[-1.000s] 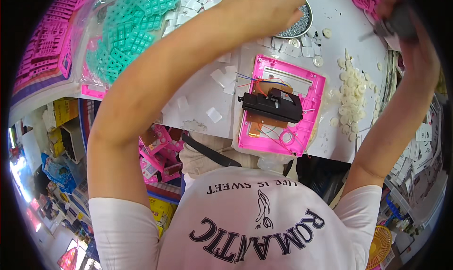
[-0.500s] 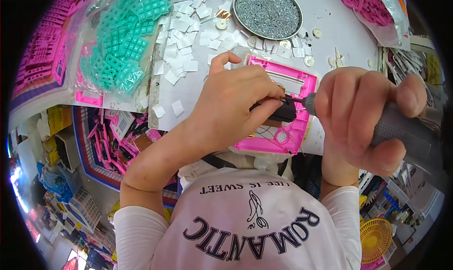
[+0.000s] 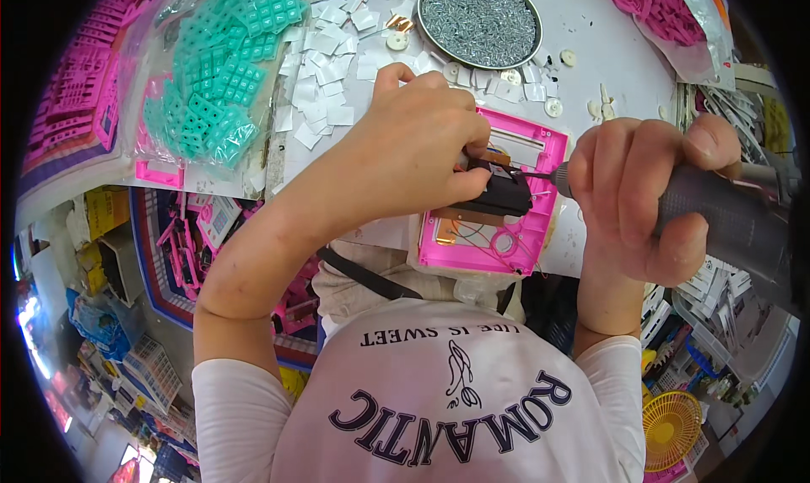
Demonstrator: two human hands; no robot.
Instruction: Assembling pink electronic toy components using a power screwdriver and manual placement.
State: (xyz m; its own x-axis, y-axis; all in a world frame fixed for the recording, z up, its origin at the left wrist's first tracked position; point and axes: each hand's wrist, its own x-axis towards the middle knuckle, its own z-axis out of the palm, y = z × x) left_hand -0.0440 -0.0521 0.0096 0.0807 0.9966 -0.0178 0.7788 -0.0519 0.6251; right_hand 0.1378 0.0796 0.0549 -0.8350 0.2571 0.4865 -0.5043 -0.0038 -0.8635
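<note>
A pink rectangular plastic housing (image 3: 553, 152) lies on the table in front of me, with thin wires and a copper-coloured patch inside. Across it sits a black plastic block (image 3: 504, 196). My left hand (image 3: 426, 141) is closed at the block's left end, thumb and forefinger against it; its inner fingertips are partly hidden. In my right hand (image 3: 641, 192) is a grey electric screwdriver (image 3: 717, 217), held level with the fingers wrapped round its body. Its thin bit (image 3: 537, 176) points left and reaches the top of the black block.
A round metal dish (image 3: 481, 23) full of small screws stands beyond the housing. White paper squares (image 3: 325, 61) and round white discs (image 3: 553, 107) are scattered about. Bagged teal keypads (image 3: 224, 78) lie left; pink parts (image 3: 658, 10) sit far right. A bin (image 3: 181, 272) of pink pieces stands lower left.
My left hand has drawn back left from the bit's tip, uncovering more of the black block. The screwdriver and right hand have shifted only slightly.
</note>
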